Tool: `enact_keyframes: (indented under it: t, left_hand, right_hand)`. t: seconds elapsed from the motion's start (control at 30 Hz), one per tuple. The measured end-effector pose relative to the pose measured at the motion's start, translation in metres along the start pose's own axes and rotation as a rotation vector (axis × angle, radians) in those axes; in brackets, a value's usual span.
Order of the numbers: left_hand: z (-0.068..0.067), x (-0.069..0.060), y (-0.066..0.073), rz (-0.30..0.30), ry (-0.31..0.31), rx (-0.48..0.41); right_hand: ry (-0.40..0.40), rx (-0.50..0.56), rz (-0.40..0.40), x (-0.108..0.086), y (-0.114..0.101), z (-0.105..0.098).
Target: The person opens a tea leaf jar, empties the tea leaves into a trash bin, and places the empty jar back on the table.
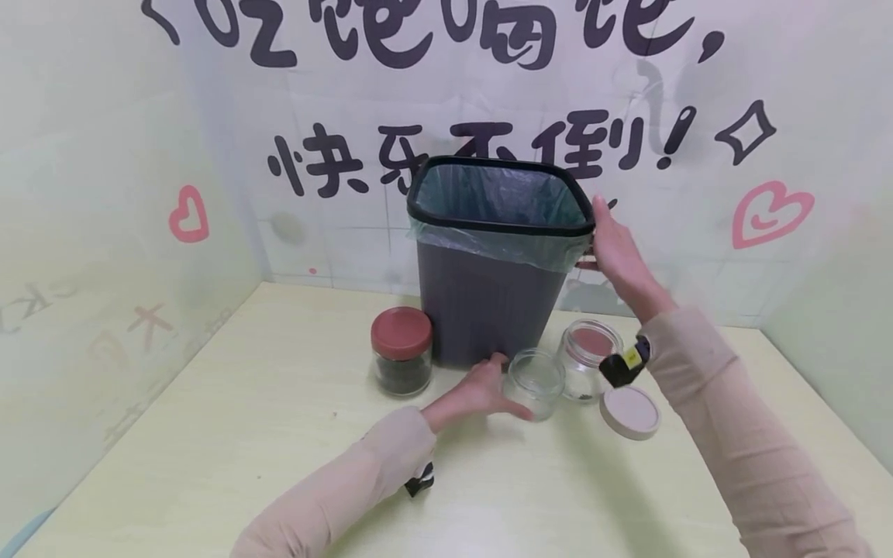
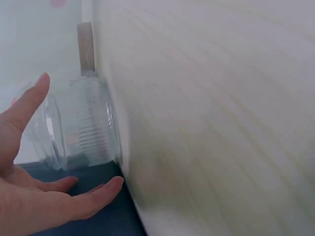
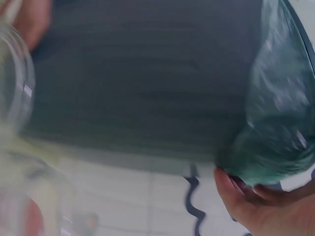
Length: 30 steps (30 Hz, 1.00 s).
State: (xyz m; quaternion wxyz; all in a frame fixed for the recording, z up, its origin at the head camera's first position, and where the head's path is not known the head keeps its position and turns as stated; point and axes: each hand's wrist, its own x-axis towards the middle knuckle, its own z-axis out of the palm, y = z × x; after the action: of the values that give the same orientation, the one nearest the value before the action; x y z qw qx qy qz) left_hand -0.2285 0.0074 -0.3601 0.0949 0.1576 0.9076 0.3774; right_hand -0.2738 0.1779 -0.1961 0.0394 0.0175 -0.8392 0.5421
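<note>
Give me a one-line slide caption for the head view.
Right-hand fingers touch a bag-lined bin near its rim, left-hand fingers near its base, clear jars beside it.

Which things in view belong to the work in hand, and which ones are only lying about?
Seem to belong:
dark bin, held by the right hand
green liner, folded over its top
near clear jar, beside the left hand

Probably just lying about:
red-lidded jar
farther clear jar
loose pale lid
</note>
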Motion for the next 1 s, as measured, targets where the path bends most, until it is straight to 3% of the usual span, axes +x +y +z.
enact_keyframes:
  t: [0.17,0.27,0.43,0.53,0.7,0.9,1.0]
  left_hand:
    - [-0.018,-0.008,-0.010,0.057,0.034,-0.034]
    - [-0.028,-0.014,-0.014,0.116,0.081,-0.069]
    - [-0.040,-0.027,-0.021,0.204,0.103,-0.119]
    - [-0.047,-0.035,-0.026,0.253,0.054,-0.124]
    - [-0.057,-0.046,-0.040,0.311,-0.090,-0.092]
    - [-0.075,-0.058,-0.060,0.330,-0.187,-0.136]
    - [-0.089,-0.065,-0.071,0.310,-0.239,-0.176]
  right_hand:
    - [0.007,0.143,0.044,-0.021,0.026,0.013]
    - [-0.019,0.170,0.064,-0.034,0.042,0.022]
    - [-0.093,0.176,0.009,-0.051,0.065,0.041]
    - [-0.133,0.155,-0.069,-0.061,0.076,0.055]
    - [-0.188,0.063,-0.174,-0.071,0.087,0.080]
    - [-0.203,-0.123,-0.206,-0.076,0.091,0.108]
    - [-0.232,-0.190,-0.231,-0.077,0.091,0.121]
